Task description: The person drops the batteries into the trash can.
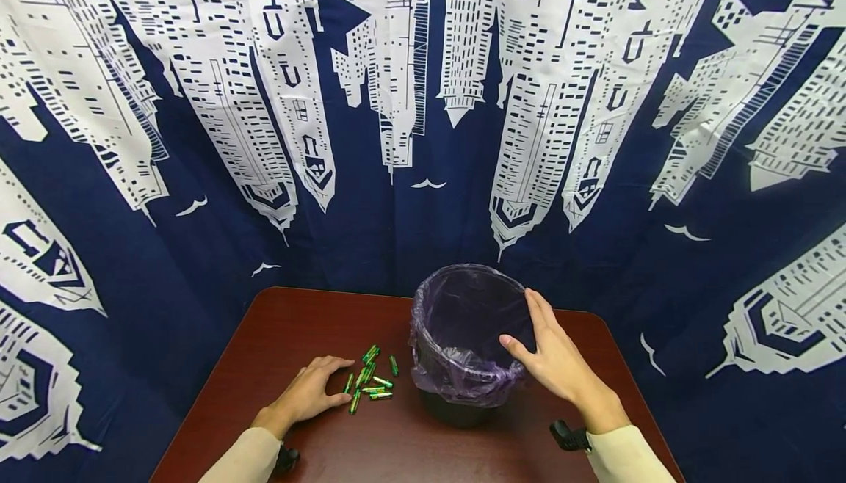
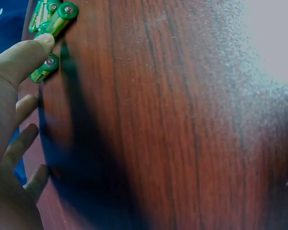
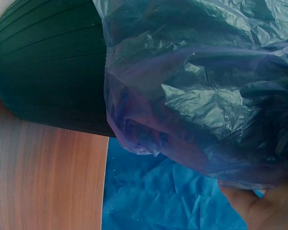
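A loose cluster of green batteries point(image 1: 371, 380) lies on the table. My left hand point(image 1: 309, 389) is beside them on the left, thumb and fingers spread, its thumb tip close to the nearest ones. Seen from the left wrist, the thumb point(image 2: 26, 55) overlaps some batteries point(image 2: 63, 17), with nothing gripped. To the right stands a dark trash can point(image 3: 48, 67) lined with a translucent purple bag point(image 1: 463, 387) folded over the rim. My right hand point(image 1: 557, 354) is at the can's right rim, fingers straight against the liner and thumb extended over the opening.
The reddish-brown wooden table point(image 1: 264, 329) carries the can and batteries. Behind it hangs a navy curtain point(image 1: 370, 241) with white city buildings. A dark wrist device point(image 1: 570, 435) sits by the right sleeve.
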### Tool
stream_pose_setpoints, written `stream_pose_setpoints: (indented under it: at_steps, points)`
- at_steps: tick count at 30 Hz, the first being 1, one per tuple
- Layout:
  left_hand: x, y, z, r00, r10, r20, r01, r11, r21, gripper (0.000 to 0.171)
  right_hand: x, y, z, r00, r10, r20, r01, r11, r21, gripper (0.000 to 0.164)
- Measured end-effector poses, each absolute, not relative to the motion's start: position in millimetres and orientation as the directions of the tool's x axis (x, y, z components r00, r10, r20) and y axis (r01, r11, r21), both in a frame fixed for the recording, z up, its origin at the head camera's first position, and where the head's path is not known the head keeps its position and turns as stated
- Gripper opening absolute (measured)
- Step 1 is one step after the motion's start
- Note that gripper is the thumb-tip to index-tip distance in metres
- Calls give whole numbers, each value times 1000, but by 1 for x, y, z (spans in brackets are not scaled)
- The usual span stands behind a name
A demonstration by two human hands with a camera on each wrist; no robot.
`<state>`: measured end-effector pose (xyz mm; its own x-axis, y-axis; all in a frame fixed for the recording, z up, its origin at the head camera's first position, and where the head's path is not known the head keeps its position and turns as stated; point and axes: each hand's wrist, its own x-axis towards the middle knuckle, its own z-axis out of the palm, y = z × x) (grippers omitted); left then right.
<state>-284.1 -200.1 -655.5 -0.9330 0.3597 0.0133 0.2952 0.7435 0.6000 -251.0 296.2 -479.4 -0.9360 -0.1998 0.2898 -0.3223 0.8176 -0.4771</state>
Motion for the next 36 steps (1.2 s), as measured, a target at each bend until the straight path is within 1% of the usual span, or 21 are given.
stream_pose_setpoints:
  at_steps: [7, 10, 19, 25, 29, 36]
  points:
    - [-286, -201, -661, -916, 397, 57, 353, 729, 586, 72, -253, 296, -480, -935, -203, 291, -327, 813, -482, 108]
    - [-286, -200, -662, -919, 388, 68, 351, 729, 587, 69, -253, 296, -479, -934, -203, 295, -329, 813, -480, 107]
    - [-284, -196, -661, -922, 382, 71, 349, 735, 582, 55, -251, 296, -480, -938, -197, 285, -319, 812, -488, 107]
    - [-285, -197, -662, -924, 379, 58, 336, 727, 599, 52, -252, 297, -482, -936, -194, 294, -322, 808, -493, 107]
    - [-286, -199, -664, -926, 374, 52, 330, 737, 590, 52, -251, 296, -483, -935, -196, 295, -325, 806, -495, 107]
    - [-289, -199, -664, -929, 358, 89, 340, 736, 585, 49, -250, 297, -481, -935, -194, 297, -326, 801, -502, 106]
